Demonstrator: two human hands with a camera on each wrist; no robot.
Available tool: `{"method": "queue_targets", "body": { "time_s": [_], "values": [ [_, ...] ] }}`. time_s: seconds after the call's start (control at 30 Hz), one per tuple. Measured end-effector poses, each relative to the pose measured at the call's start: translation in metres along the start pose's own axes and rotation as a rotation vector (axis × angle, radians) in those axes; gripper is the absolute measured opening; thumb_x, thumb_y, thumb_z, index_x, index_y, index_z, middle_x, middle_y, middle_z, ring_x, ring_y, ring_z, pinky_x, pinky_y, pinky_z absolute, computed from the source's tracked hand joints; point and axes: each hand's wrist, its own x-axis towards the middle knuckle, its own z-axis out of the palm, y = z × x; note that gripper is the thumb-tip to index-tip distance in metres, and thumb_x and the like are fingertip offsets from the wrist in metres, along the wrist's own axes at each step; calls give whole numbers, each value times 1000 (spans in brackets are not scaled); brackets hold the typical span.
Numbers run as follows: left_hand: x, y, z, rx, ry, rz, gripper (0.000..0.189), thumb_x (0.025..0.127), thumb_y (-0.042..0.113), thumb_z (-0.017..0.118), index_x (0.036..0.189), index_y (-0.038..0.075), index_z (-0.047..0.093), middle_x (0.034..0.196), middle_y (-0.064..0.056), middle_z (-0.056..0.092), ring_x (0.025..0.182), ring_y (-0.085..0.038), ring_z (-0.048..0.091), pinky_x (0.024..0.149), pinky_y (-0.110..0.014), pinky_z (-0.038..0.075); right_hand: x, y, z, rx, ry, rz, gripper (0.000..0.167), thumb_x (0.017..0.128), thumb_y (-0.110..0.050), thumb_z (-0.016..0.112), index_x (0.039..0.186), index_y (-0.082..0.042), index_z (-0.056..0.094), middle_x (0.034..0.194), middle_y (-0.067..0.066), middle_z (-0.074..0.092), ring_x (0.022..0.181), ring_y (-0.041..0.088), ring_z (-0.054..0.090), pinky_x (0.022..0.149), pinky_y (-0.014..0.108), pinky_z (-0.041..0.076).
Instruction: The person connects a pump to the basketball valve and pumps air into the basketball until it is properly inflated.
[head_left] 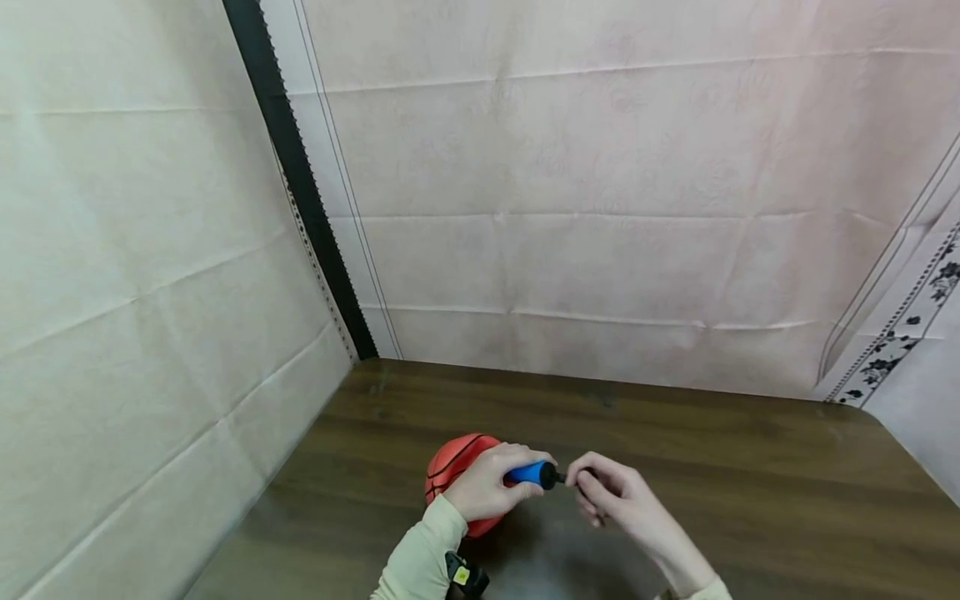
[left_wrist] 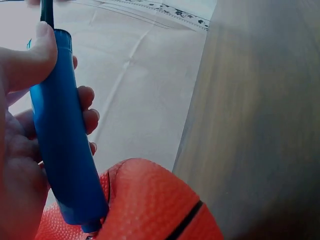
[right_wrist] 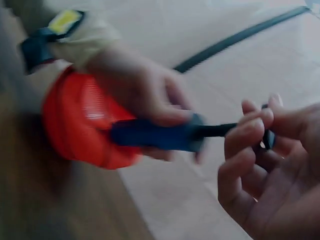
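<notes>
An orange-red basketball (head_left: 456, 463), dented where the pump meets it, sits on the table under my left hand (head_left: 491, 483). That hand grips the blue barrel of a hand pump (left_wrist: 65, 135), thumb near its top end. The pump's lower tip runs into a fold of the ball (left_wrist: 150, 205) in the left wrist view. My right hand (head_left: 611, 492) pinches the black handle (right_wrist: 269, 137) at the end of the pump's rod (right_wrist: 216, 131). A short stretch of rod shows between barrel and fingers.
A brown wood-grain table (head_left: 720, 492) lies under the hands. Pale creased cloth sheets (head_left: 615, 192) hang behind it and at the left, with a dark strip (head_left: 300, 175) along the corner. A black device with a yellow label (head_left: 462, 575) is strapped at the left wrist.
</notes>
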Motion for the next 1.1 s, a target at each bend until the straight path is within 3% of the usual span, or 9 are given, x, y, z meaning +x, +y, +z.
{"method": "queue_targets", "body": {
  "time_s": [0.17, 0.27, 0.33, 0.43, 0.53, 0.6, 0.8, 1.0, 1.1],
  "values": [
    [5, -1, -1, 18, -11, 103, 35, 91, 27, 68, 125, 21, 63, 103, 3, 69, 90, -7, 58, 82, -18, 47, 5, 10, 9, -97, 54, 52, 20, 104, -10, 41, 105, 6, 51, 68, 7, 45, 53, 14, 44, 46, 32, 39],
    [8, -4, -4, 19, -11, 208, 36, 90, 23, 68, 125, 18, 63, 102, 3, 69, 89, -6, 59, 82, -16, 47, 3, 2, 7, -151, 57, 81, 21, 104, -13, 42, 106, 3, 55, 68, 10, 47, 53, 19, 43, 47, 29, 41],
    [7, -6, -7, 3, -10, 237, 37, 89, 22, 69, 126, 18, 62, 104, 3, 70, 90, -5, 60, 82, -17, 47, -1, -8, 3, -176, 52, 93, 23, 105, -15, 41, 106, 2, 56, 68, 11, 49, 53, 21, 43, 48, 28, 43],
    [4, -9, -11, -22, -8, 175, 37, 92, 24, 66, 128, 20, 61, 109, 4, 70, 94, -4, 59, 84, -19, 48, -11, -26, -3, -198, 68, 85, 26, 106, -16, 38, 106, 0, 58, 68, 10, 49, 56, 22, 45, 50, 30, 44],
    [-1, -11, -15, -37, 1, 65, 35, 93, 30, 64, 128, 25, 61, 111, 6, 69, 95, -4, 57, 84, -22, 48, -19, -36, -11, -205, 84, 29, 21, 105, -10, 39, 105, -3, 58, 66, 12, 47, 57, 24, 44, 50, 31, 42],
    [-2, -10, -15, -29, -3, 35, 35, 94, 32, 63, 128, 27, 60, 112, 6, 69, 96, -5, 57, 86, -24, 48, -20, -35, -14, -181, 49, -26, 18, 103, -3, 40, 105, -2, 58, 67, 14, 45, 58, 25, 43, 48, 32, 39],
    [1, -2, -4, -23, -45, 55, 37, 94, 33, 61, 129, 21, 60, 112, 3, 68, 97, -8, 60, 89, -24, 48, -3, -8, -8, -23, -107, -26, 17, 103, 0, 39, 109, 10, 51, 72, 21, 43, 56, 29, 39, 46, 30, 40],
    [3, 1, 0, 32, -69, 92, 37, 95, 32, 61, 129, 19, 60, 107, 4, 67, 92, -6, 58, 86, -20, 47, 5, 8, 4, -124, -25, 21, 17, 103, -8, 44, 105, 4, 56, 70, 24, 46, 51, 18, 41, 44, 30, 38],
    [2, -3, -2, 40, -62, 139, 37, 95, 36, 59, 129, 21, 60, 105, 6, 67, 90, -3, 57, 86, -19, 46, 3, 2, 4, -152, -12, 115, 19, 103, -14, 47, 108, 2, 57, 69, 14, 49, 54, 11, 43, 48, 29, 40]
  ]
}}
